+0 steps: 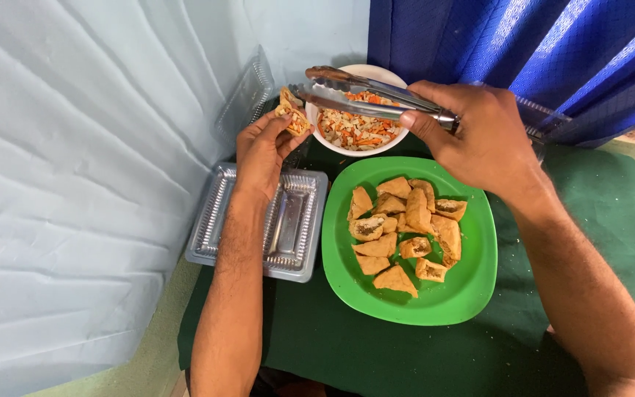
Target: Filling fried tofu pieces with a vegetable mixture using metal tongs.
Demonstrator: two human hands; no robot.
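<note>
My left hand (262, 151) holds a filled fried tofu pocket (291, 115) above the far end of a clear plastic container (214, 235). My right hand (479, 132) grips metal tongs (354, 95), whose tips reach over a white bowl (398, 76) of chopped vegetable filling (354, 129), next to the tofu pocket. A green plate (472, 287) below the bowl carries several fried tofu pieces (405, 228), some cut open.
The clear container's lid (247, 95) stands open against the pale blue wall (75, 184). Everything rests on a dark green cloth (405, 353). A blue curtain (553, 51) hangs at the back right, with another clear plastic piece (545, 121) beneath it.
</note>
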